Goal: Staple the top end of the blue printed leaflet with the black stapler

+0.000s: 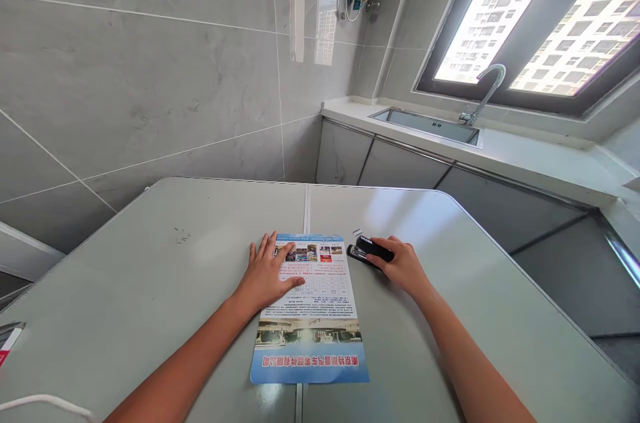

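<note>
A printed flyer (315, 336) with blue ends, small pictures and upside-down red lettering lies flat on the grey-white table (150, 330). Across its upper left part my left hand (267, 273) rests with the fingers spread. My right hand (403, 264) grips a black stapler (367, 250) just right of the flyer's far corner. The stapler sits at the tabletop, its front end pointing left toward the paper's edge. Whether it touches the flyer is hard to tell. Two short strips of staples (357, 232) lie just beyond the stapler.
Tiny dark bits, perhaps loose staples (183, 235), are scattered on the left. A red-and-white item (11, 342) and a white cable (45, 400) are at the left edge. Beyond the table stands a counter with a sink (425, 123) and a faucet (485, 96) under a window.
</note>
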Available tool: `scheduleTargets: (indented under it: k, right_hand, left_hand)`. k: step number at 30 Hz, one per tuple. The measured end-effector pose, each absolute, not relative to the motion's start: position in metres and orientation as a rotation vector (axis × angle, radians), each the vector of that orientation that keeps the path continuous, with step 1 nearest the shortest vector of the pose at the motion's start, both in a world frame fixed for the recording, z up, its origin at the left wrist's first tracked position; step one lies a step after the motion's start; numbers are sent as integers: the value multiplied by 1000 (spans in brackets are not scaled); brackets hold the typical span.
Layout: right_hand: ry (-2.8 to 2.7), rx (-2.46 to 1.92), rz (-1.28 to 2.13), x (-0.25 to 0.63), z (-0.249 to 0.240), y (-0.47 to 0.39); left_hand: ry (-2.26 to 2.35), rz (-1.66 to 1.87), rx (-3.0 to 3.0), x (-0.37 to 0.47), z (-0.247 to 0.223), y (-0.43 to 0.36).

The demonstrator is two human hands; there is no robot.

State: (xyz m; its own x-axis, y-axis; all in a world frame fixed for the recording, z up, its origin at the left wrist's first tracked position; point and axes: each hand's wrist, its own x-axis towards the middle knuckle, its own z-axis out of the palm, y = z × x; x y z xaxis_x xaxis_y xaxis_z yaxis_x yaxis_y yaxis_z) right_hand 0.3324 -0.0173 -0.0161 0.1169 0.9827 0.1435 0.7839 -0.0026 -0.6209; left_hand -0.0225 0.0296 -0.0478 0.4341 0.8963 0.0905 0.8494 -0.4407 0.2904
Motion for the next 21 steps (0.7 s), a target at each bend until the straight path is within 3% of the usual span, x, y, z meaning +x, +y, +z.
scheduleTargets:
  k: [5,21]
  right_hand:
    - [-1942,-1573,784,323,-3,-24]
    - [-2035,-1475,634,301,-11,-27]
  left_hand:
    - [1518,316,2495,-21,-43,27]
    - [753,249,2703,-8,-14,-10]
